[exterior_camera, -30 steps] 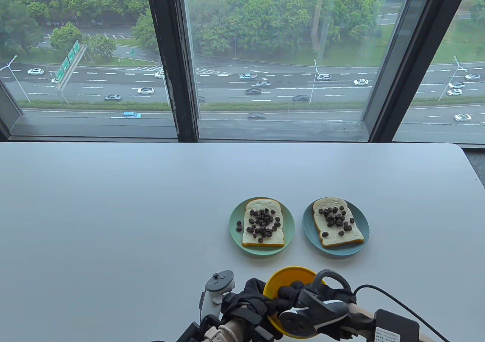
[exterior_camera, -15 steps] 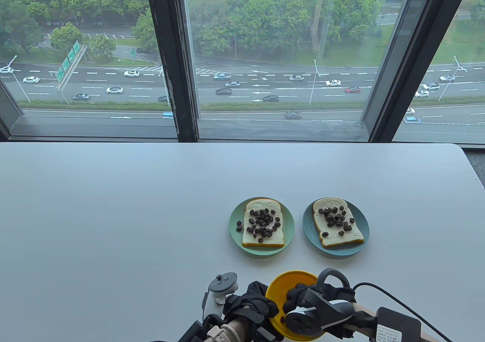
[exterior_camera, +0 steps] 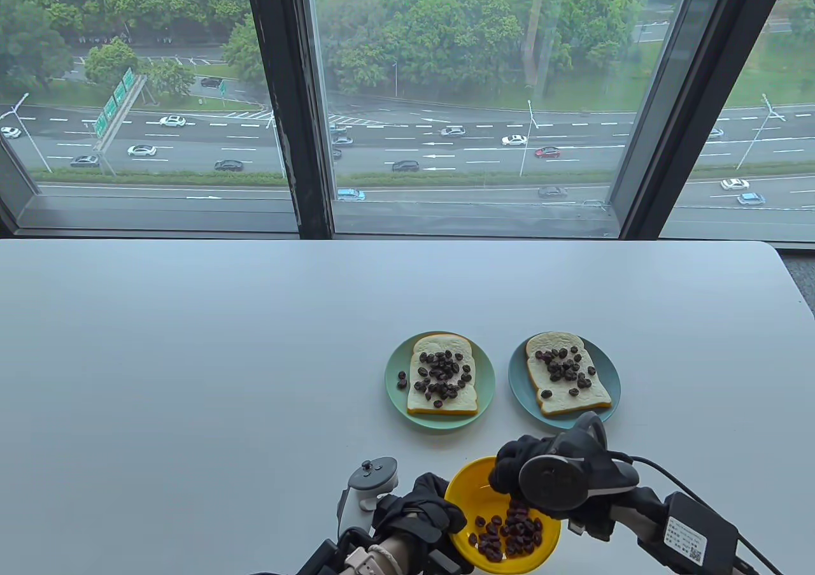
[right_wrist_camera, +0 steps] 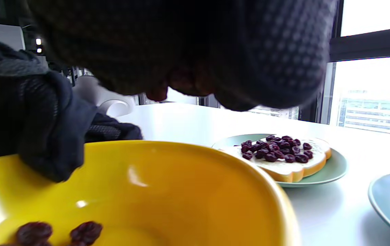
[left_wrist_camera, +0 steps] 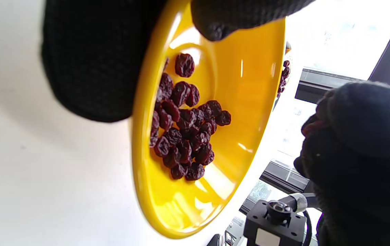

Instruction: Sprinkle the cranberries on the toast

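Left hand: the left hand (exterior_camera: pixel 425 510) grips the near-left rim of the yellow bowl (exterior_camera: pixel 465 489); in the left wrist view its gloved fingers (left_wrist_camera: pixel 91 58) lie under the outer wall and one fingertip curls over the rim.
Right hand: the right hand (exterior_camera: pixel 535 470) hovers above the far right edge of the bowl, fingers bunched together and pointing down; in the right wrist view something dark red shows between the fingertips (right_wrist_camera: pixel 283 65), but whether it is a cranberry I cannot tell.
Cranberries in bowl: a loose heap of cranberries (exterior_camera: pixel 509 530) lies on the bowl's floor, below and a little nearer than the right hand, just right of the left hand.
Left toast: the left toast (exterior_camera: pixel 442 376) lies flat on a green plate (exterior_camera: pixel 393 381), beyond the left hand and slightly to its right, covered with dark cranberries; two berries lie on the plate beside the slice.
Right toast: the right toast (exterior_camera: pixel 565 373) lies flat on a blue plate (exterior_camera: pixel 519 377), just beyond the right hand, carrying fewer berries.
Plates: the two sit side by side, close but apart.
Table: the white table (exterior_camera: pixel 191 358) bears the bowl and both plates.
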`<state>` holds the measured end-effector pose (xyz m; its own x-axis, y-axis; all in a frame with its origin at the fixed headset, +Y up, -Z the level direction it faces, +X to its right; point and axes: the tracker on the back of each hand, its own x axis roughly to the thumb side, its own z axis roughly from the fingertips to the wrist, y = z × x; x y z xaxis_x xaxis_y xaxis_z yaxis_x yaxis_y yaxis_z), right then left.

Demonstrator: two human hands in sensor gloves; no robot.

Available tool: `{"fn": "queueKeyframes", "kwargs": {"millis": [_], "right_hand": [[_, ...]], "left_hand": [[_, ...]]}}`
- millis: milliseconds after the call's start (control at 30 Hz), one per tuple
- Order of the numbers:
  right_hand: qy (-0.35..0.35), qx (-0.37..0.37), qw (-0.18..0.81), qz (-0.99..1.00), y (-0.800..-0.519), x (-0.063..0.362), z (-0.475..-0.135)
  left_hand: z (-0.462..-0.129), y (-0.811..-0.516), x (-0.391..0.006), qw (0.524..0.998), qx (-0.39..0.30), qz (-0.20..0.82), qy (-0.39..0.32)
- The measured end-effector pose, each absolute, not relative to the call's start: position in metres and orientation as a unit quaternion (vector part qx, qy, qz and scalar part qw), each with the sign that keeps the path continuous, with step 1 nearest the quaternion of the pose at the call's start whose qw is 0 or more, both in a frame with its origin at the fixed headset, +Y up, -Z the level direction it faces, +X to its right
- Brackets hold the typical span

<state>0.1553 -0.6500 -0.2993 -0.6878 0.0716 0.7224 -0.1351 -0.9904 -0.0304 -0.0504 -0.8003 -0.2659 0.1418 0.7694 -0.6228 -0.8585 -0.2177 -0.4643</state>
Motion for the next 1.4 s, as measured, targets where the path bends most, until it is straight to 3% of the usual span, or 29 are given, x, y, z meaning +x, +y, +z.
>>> {"fn": "queueKeyframes", "kwargs": {"millis": [133,300,533,700,1033,1200,1400], "right_hand": [[-0.063,0.258,0.072,0.961,-0.643,0.193,-0.362],[-0.064,0.112,0.08,0.988,-0.661,0.229,-0.445],[-0.029,0.019,0.039,0.999,-0.71,0.242,-0.52],[-0.005,0.005,0.043,0.999,-0.729,0.246,-0.532],[0.025,0.04,0.038,0.998,-0.726,0.246,-0.523],[0.007,0.056,0.059,0.997,-0.717,0.252,-0.506],[-0.018,0.104,0.068,0.992,-0.691,0.254,-0.462]], "left_hand": [[-0.268,-0.798,-0.051,0.625,-0.424,0.654,0.043],[-0.269,-0.8,-0.054,0.616,-0.43,0.658,0.049],[-0.27,-0.801,-0.055,0.617,-0.433,0.655,0.044],[-0.271,-0.8,-0.055,0.608,-0.442,0.658,0.041],[-0.27,-0.799,-0.055,0.601,-0.447,0.661,0.046],[-0.27,-0.798,-0.055,0.601,-0.446,0.662,0.048],[-0.269,-0.798,-0.054,0.606,-0.44,0.661,0.045]]}}
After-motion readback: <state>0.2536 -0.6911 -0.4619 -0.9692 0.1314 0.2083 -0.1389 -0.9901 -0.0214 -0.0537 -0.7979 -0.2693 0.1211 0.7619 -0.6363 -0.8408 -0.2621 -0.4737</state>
